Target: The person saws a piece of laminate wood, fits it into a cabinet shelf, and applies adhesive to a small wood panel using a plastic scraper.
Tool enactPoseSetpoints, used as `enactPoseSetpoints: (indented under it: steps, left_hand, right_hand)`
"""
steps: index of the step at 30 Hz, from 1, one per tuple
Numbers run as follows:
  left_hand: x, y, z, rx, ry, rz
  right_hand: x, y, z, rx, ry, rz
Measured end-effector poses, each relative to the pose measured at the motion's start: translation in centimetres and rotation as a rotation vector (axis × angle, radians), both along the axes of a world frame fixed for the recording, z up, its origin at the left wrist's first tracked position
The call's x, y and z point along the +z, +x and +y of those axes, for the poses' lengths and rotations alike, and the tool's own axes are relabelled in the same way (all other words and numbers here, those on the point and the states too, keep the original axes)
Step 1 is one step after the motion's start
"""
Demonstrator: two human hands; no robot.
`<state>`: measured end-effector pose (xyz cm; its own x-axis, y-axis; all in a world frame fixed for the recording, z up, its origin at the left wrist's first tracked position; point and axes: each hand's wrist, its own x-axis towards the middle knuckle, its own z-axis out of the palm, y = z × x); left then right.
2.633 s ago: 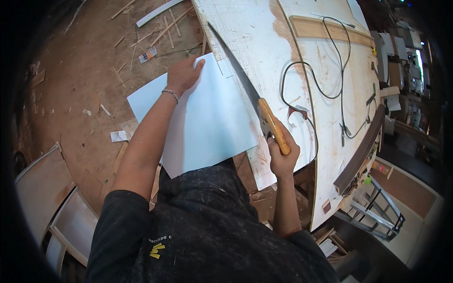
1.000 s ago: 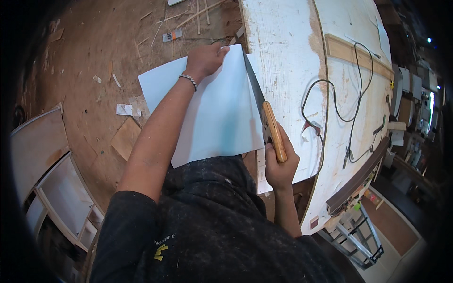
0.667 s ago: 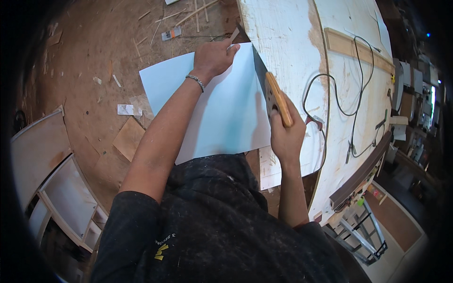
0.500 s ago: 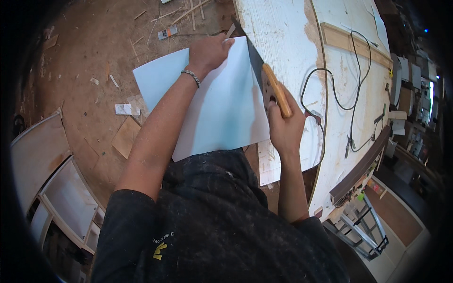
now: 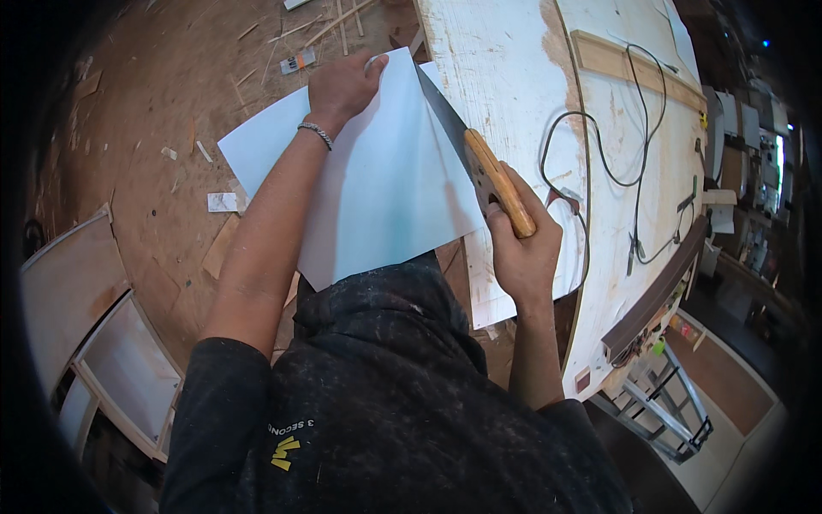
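Observation:
My right hand (image 5: 527,244) is wrapped round the wooden handle of a handsaw (image 5: 501,184). The saw's dark blade points away from me, along the right side of a thin white panel (image 5: 385,171). Part of the blade's far end is hidden by the panel. At the panel's far edge, my left hand (image 5: 342,86) grips it, thumb near the corner and the other fingers partly hidden. A small strip of white (image 5: 432,75) shows just right of the blade. The panel slants in front of my body, its near edge against my dark clothing.
A white-topped workbench (image 5: 505,77) fills the right side, with a black cable (image 5: 591,116) and a wooden batten (image 5: 634,68) on it. Wood offcuts (image 5: 338,26) litter the brown floor. A cabinet frame (image 5: 128,368) stands at lower left, a metal ladder (image 5: 672,403) at lower right.
My left hand and the panel's far corner have shifted left and slightly away from me. The saw has moved slightly back toward me, and more white shows right of its blade.

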<state>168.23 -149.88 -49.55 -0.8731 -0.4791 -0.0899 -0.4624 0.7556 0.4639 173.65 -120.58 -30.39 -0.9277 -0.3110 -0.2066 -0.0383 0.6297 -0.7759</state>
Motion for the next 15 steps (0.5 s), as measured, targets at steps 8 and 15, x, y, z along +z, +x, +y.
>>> enactPoseSetpoints:
  steps: [8, 15]
  left_hand:
    - [0.0, 0.6, -0.2, -0.043, 0.014, 0.135]
    - [0.2, 0.2, 1.8, -0.064, -0.022, 0.223]
  right_hand:
    - [1.3, 2.6, 3.1, 0.085, 0.026, 0.074]
    - [0.1, 0.3, 0.9, 0.000, 0.040, -0.008]
